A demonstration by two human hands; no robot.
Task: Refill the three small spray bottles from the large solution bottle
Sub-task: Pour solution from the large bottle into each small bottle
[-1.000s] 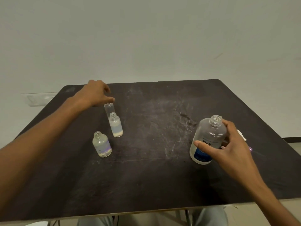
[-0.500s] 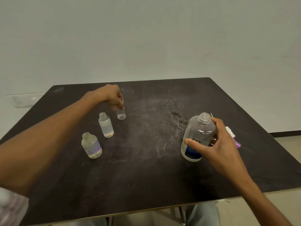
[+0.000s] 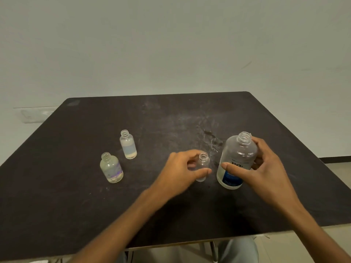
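Ok, left hand pinches empty small bottle, right hand grips large solution bottle; steady neck, pour slowly.

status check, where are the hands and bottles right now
Left hand grips smallest spray bottle, beside large solution bottle. Right hand grips large bottle, cap off. Other two small bottles stand left, uncapped. Nothing in the way.
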